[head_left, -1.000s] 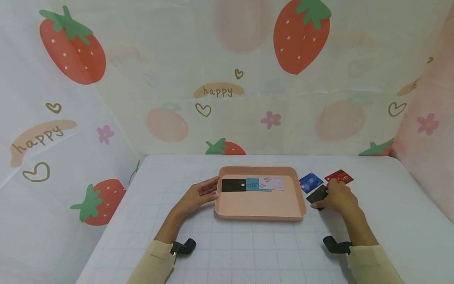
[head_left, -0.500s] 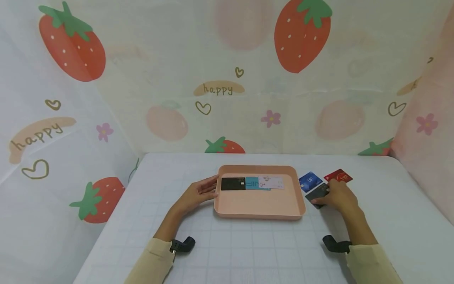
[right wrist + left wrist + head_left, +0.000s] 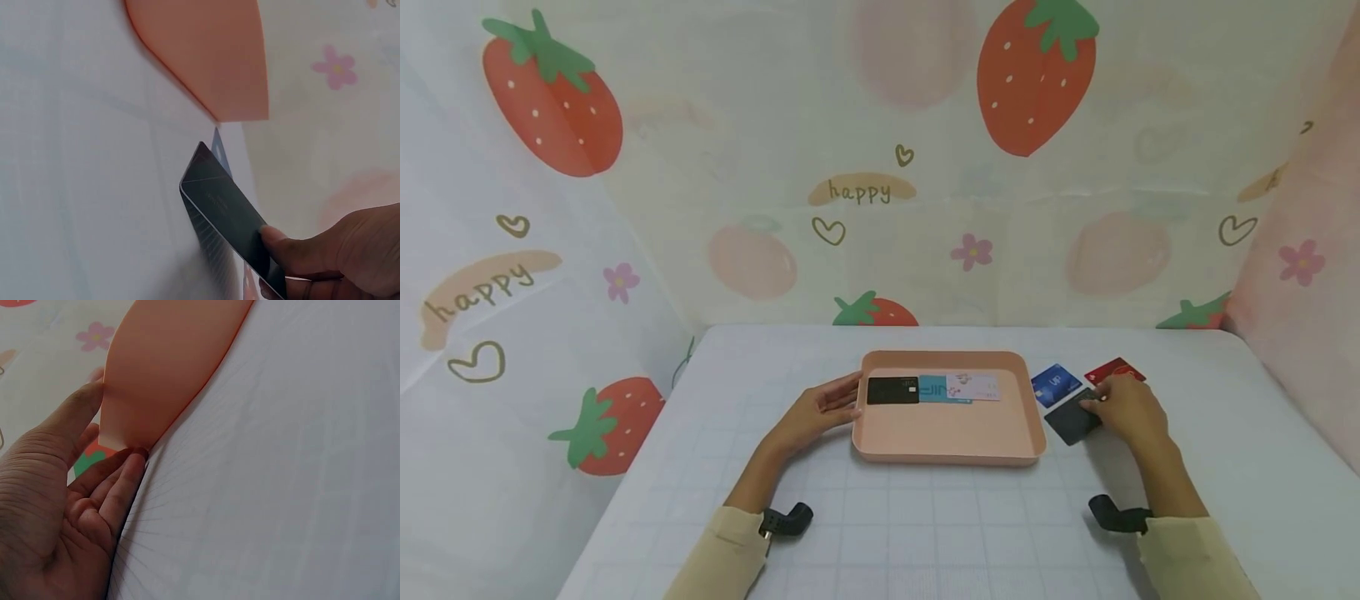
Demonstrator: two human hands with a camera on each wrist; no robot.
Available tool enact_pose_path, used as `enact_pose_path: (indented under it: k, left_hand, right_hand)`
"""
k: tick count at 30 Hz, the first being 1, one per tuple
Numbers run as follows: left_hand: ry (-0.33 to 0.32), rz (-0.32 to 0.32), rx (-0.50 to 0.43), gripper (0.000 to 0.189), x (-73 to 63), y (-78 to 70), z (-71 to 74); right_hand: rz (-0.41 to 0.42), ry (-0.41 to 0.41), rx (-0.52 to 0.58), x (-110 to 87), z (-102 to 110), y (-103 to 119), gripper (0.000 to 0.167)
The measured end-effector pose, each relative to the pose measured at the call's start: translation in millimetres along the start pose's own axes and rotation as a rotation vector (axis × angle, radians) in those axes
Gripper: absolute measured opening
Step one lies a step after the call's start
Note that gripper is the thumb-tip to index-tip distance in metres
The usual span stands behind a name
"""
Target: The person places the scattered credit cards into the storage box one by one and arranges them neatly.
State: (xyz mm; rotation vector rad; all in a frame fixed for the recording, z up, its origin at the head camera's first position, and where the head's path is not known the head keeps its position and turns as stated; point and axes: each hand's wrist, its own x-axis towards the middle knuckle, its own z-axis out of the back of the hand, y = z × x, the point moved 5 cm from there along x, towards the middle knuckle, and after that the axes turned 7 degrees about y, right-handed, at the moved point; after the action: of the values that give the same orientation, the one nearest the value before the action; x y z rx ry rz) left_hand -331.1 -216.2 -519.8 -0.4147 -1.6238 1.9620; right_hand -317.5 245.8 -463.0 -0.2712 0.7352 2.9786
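My right hand (image 3: 1133,408) pinches a black card (image 3: 1072,418) by its right end, thumb on its upper face. In the right wrist view the card (image 3: 222,200) is tilted, its near edge off the table above a shadow. At the left end of a peach-pink tray (image 3: 951,437), my left hand (image 3: 808,417) holds the side, thumb near the rim and fingertips at the base. Inside the tray lie another black card (image 3: 891,390), a light blue card (image 3: 932,388) and a white flowered card (image 3: 976,387), the white one overlapping the blue.
A dark blue VIP card (image 3: 1056,385) lies beside the tray's right wall. Behind my right hand a red card (image 3: 1112,369) is partly hidden. White gridded cloth covers the table (image 3: 925,525), and a strawberry-print curtain (image 3: 760,100) stands behind it.
My right hand has shifted slightly right, and its thumb now sits on the black card's right end, leaving more of the card showing. The left hand and tray stay put.
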Motion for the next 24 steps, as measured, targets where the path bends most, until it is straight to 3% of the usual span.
enact_pose_path:
  k: [7, 24]
  left_hand:
    - [0.002, -0.008, 0.008, 0.067, 0.3, -0.4, -0.7]
    - [-0.005, 0.002, -0.008, 0.066, -0.1, 1.1, -0.3]
  right_hand:
    - [-0.016, -0.016, 0.032, 1.7, 3.7, -6.3, 0.031]
    - [0.020, -0.023, 0.131, -0.7, 16.3, -6.7, 0.030]
